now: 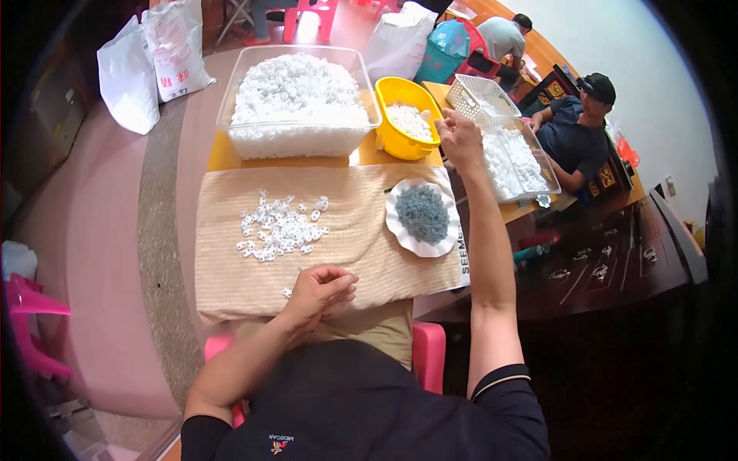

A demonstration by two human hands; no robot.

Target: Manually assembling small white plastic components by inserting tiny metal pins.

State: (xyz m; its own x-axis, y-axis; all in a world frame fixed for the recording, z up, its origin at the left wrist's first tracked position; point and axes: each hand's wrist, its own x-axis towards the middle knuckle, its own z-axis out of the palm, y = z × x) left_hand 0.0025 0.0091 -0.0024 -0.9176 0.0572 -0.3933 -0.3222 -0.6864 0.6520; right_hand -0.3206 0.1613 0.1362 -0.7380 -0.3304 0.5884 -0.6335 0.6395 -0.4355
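In the head view, writing shows in three places: red characters on one of two sacks (175, 54) standing at the upper left, dark capitals along the white strip (464, 250) at the cloth's right edge, and small lettering by an emblem (277, 443) on the wearer's dark shirt (354, 407), bottom centre. One striped cloth (223, 284) covers the near part of the desk (219, 154). On it, left of centre, lies one pile of white pieces (283, 228), overlapping too much to count, with one loose piece (287, 293) below, just beside the left hand (317, 294). That hand's thumb and fingers are together; whether they pinch anything I cannot tell. One scalloped plate (430, 250) at centre right carries grey pieces (422, 214), also beyond counting. Above stand one large clear bin (300, 150) heaped with white pieces and one yellow tub (396, 146) partly filled with them. The right hand (462, 138) is raised at the tub's right side, fingers curled in; its grip cannot be told. At the upper right are one basket (453, 98), one smaller clear box (555, 183) of white pieces, and two people (573, 134).
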